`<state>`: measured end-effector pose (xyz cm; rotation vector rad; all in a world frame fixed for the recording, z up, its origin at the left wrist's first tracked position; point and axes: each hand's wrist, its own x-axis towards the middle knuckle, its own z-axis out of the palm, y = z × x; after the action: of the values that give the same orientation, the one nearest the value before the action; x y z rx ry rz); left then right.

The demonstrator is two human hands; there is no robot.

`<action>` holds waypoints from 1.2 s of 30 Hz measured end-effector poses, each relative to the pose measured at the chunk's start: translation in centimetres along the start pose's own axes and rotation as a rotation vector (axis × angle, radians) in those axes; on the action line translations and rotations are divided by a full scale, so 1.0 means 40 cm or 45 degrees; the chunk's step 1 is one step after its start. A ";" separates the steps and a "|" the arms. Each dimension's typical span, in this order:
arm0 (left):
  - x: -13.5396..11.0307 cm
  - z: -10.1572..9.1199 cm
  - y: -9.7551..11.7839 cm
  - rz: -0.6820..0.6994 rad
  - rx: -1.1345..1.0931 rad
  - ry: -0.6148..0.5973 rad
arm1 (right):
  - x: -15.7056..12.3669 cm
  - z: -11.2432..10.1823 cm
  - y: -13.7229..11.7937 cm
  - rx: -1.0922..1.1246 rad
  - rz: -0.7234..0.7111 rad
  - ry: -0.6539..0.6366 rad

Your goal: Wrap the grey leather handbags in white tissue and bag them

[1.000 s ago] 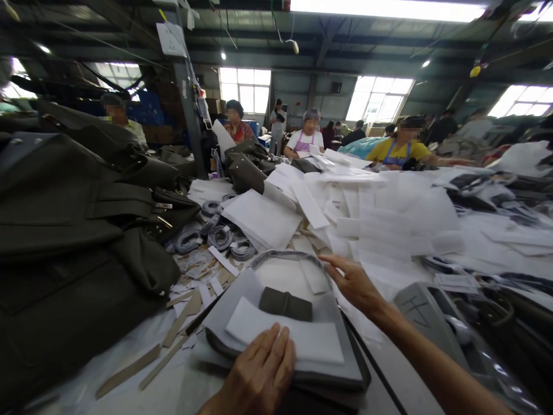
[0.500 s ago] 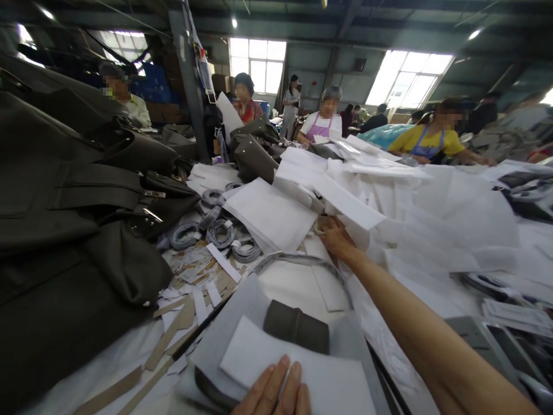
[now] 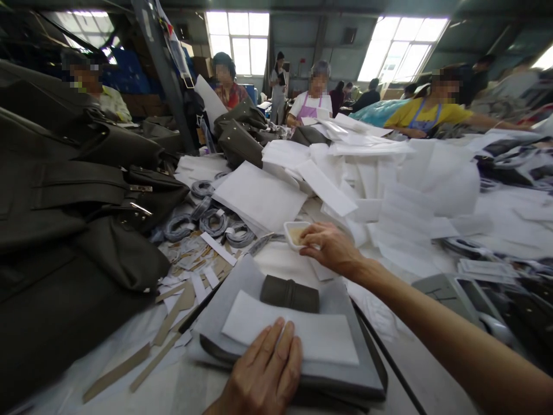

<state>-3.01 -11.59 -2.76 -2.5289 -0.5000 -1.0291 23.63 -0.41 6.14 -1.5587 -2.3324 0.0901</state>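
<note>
My left hand (image 3: 268,363) lies flat, fingers stretched, on a white padded sheet (image 3: 298,331). That sheet rests on a dark olive bag (image 3: 367,380) topped with grey-white wrapping. Just beyond the sheet shows a dark olive flap or strap piece (image 3: 289,293) with a raised band across it. Farther forward, my right hand (image 3: 326,245) grips the right side of a small white plastic dish (image 3: 288,235) with something yellowish inside. Its fingertips reach over the rim, and they partly hide the contents.
Dark olive bags (image 3: 64,276) heap up at left. Coiled wrapped straps (image 3: 213,222) and tan strips (image 3: 116,372) lie beside them. White sheets (image 3: 259,196) pile up beyond my right hand. A grey device (image 3: 449,300) stands at right. Several people, one in a yellow shirt (image 3: 436,118), work opposite.
My right hand has drawn the white dish nearer, out from beside the paper pile. My left hand stays on the padded sheet. The view has shifted, showing more of the bag's near edge.
</note>
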 end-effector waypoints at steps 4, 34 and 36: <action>0.000 -0.010 0.001 -0.009 -0.022 -0.060 | -0.019 0.068 -0.056 0.124 -0.113 -0.146; 0.038 -0.084 -0.035 -0.097 -0.097 -0.045 | -0.285 0.113 0.048 0.205 0.868 0.346; 0.034 -0.076 -0.031 -0.098 -0.091 -0.025 | -0.306 0.107 0.054 0.268 0.874 0.375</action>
<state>-4.44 -11.62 0.49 -2.6032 -0.5806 -1.0684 28.43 -10.10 -1.30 -2.0224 -1.4422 0.2387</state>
